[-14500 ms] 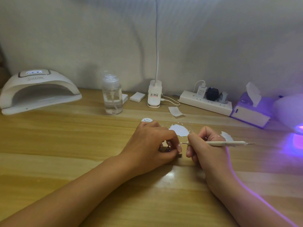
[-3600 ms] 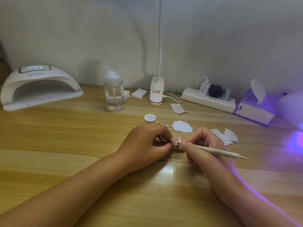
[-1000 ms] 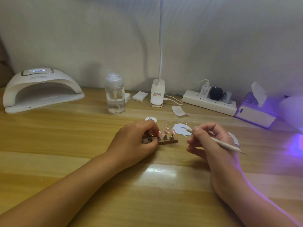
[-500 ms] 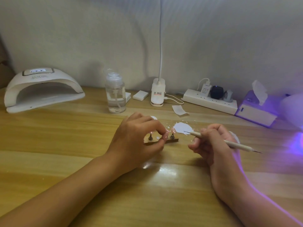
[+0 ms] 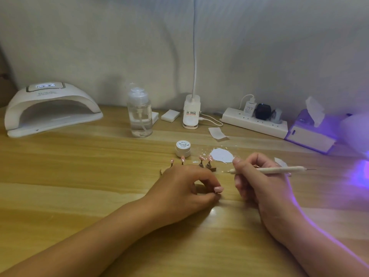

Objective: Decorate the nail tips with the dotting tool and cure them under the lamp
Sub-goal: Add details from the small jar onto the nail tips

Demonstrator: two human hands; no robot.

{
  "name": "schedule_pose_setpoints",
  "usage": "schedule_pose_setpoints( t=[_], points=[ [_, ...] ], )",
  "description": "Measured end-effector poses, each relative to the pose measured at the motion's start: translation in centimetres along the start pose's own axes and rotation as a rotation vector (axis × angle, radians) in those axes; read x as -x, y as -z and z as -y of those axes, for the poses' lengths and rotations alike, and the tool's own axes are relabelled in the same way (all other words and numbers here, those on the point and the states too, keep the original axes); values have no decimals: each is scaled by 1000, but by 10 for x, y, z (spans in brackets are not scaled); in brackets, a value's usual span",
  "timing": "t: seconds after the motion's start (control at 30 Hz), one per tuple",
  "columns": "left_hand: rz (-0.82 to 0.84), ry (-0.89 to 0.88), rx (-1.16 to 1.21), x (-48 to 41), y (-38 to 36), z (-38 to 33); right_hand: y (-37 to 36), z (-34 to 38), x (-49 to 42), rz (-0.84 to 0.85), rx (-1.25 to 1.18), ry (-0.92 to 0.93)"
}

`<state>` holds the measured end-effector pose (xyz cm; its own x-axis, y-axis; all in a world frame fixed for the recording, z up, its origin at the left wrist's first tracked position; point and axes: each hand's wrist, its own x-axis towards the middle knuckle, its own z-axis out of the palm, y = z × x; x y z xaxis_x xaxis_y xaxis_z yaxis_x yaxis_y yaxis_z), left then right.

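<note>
1. On the head view I see the left hand [image 5: 185,188] low on the table [image 5: 60,186]. Its fingers are curled, with thumb and forefinger tips close together. I cannot tell whether they pinch anything.
2. The right hand [image 5: 257,182] grips the dotting tool [image 5: 277,169] in curled fingers. The tool lies nearly level, its metal point out to the right.
3. Four pink nail tips [image 5: 201,158] stand upright on a wooden stand [image 5: 213,169] just behind the left hand, which hides the stand's middle.
4. A small white jar [image 5: 183,148] sits just behind the tips, with a white paper scrap [image 5: 222,155] to its right.
5. The white curing lamp [image 5: 52,110] sits far left, well apart from both hands.
</note>
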<state>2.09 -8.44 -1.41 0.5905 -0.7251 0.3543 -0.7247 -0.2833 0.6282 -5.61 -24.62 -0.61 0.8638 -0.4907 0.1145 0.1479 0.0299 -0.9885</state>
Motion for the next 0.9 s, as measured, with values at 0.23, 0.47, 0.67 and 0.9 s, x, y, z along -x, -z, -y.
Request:
schedule_pose_setpoints(
  t=[0.23,0.47,0.67,0.9],
  points=[
    [34,33,36,-5,0,2,-4,-5,-2,72,203,11],
    [61,32,8,-5,2,1,-3,-9,-4,88,243,21],
    [71,29,29,-6,1,2,-4,-10,-5,100,255,25],
    [86,48,24,-6,2,2,-1,-8,-4,7,120,61]
  ],
)
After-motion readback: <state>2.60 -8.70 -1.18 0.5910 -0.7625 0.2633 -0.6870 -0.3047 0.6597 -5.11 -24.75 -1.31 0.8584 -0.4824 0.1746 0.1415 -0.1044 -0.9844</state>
